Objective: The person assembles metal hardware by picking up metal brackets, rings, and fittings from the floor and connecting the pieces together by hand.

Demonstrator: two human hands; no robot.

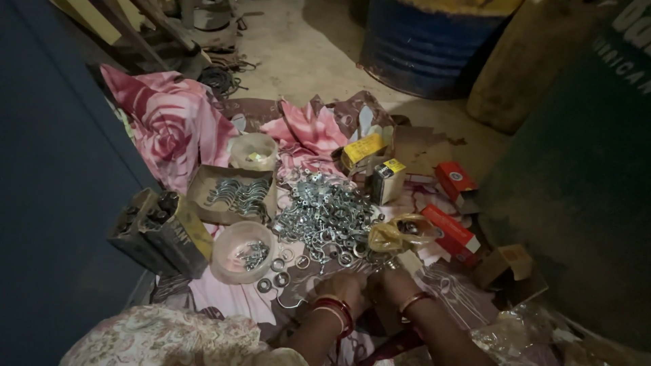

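Left hand (342, 288): seen at bottom centre, w/ red bangles on wrist; fingers curled in and pressed against the right hand, at the near edge of the metal pile. What, if anything, was pinched could not be told, too dark.
Right hand (390, 283): seen just beside the left, touching it, w/ a thin bangle on wrist; fingers bunched together, tips hidden among the metal parts. Grip contents could not be told.
Metal pile (325, 213): heap of small shiny clamps and rings, spread on the pink cloth (169, 118) just ahead of both hands.
Loose rings (281, 278): a few were laid flat on the cloth, just left of the left hand.
Plastic bowl (242, 252): round, clear, w/ a few metal bits inside; set left of the pile, near the rings.
Cardboard tray (234, 193): open box of curved metal clips, behind the bowl.
Second bowl (253, 150): pale, placed behind the tray.
Dark boxes (159, 230): two stood tilted at far left, beside the bowl.
Yellow bag (400, 234): crumpled plastic, lying at the pile's right edge, just beyond the right hand.
Red boxes (451, 227): placed right of the bag; one more further back.
Yellow-labelled boxes (380, 169): stood behind the pile.
Blue drum (427, 47): stood well apart, at the back.
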